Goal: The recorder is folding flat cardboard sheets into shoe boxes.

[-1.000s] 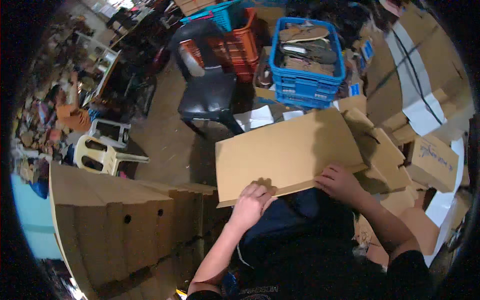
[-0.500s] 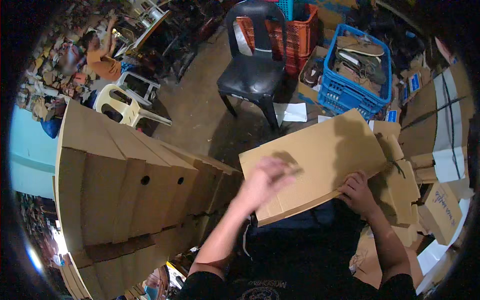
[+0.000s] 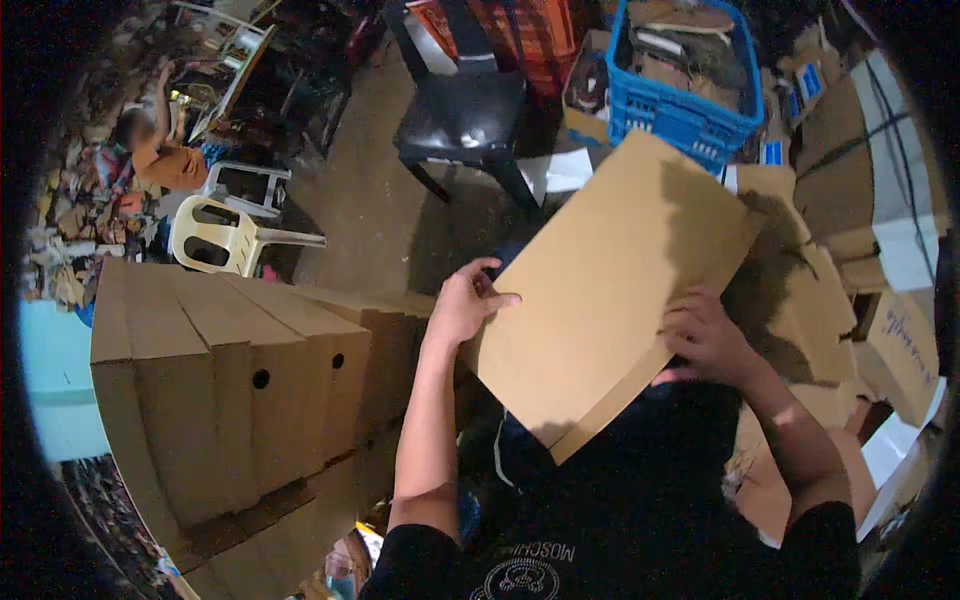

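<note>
A flat brown cardboard box [image 3: 610, 290] is held at a slant in front of my body, its narrow side facing me. My left hand [image 3: 466, 305] grips its left edge, thumb on the upper face and fingers partly hidden beyond the edge. On the near right edge, my right hand [image 3: 705, 335] has its fingers bent over the top, with the thumb below. A dark shadow falls across the right part of the box.
Stacked cardboard boxes [image 3: 220, 400] rise on my left. Ahead stand a black chair [image 3: 465, 110] and a blue crate [image 3: 690, 125] of shoes. Open cardboard [image 3: 800, 310] lies on my right. Farther left, a person in orange [image 3: 165, 160] sits near a cream chair [image 3: 215, 240].
My left hand has moved from above the box's face to its left edge. The box has turned, its far end rising and its near left corner pointing more toward me.
</note>
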A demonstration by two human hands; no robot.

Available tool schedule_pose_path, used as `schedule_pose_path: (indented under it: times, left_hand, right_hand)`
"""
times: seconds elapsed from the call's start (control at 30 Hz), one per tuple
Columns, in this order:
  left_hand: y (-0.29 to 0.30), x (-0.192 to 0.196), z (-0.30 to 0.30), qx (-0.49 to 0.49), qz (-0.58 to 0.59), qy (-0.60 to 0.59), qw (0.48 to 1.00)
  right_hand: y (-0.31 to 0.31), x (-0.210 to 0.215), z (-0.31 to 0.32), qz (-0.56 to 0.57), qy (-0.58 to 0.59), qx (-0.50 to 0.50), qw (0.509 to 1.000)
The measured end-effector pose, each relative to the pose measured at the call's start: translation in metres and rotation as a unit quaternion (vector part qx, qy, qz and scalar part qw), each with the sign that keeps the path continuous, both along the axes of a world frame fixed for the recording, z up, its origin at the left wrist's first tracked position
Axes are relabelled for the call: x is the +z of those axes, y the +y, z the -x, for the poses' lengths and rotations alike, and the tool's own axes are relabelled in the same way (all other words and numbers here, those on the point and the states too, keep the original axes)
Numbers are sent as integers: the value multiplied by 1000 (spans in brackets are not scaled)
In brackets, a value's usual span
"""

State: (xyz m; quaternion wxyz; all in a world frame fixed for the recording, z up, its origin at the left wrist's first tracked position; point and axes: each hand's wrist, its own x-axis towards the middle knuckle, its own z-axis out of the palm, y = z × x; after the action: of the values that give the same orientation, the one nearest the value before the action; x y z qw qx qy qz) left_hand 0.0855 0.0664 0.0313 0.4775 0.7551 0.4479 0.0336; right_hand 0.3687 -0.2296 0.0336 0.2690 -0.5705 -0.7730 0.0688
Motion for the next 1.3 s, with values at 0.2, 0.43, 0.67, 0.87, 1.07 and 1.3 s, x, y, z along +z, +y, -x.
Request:
schedule_pose_path:
  times: [0.2, 0.43, 0.67, 0.87, 1.07, 1.3]
  left_hand:
    - [-1, -1, 0, -15, -76, 40, 996]
    - [-48, 24, -16, -45, -321, 87, 942]
    - [-50, 59, -1, -16, -227, 46, 973]
    - [-65, 51, 20, 45, -135, -22, 990]
    - [-61, 31, 41, -2, -66, -163, 984]
    - [-55, 63, 42, -74, -74, -207, 973]
  right_hand:
    - [1, -13, 59, -38, 20, 153, 987]
    - [21, -6, 59, -19, 47, 81, 995]
    - [10, 1, 10, 43, -31, 31, 998]
    - [2, 3, -7, 83, -24, 68, 994]
    - [8, 10, -26, 66, 63, 63, 994]
    - [20, 58, -60, 134, 219, 17, 966]
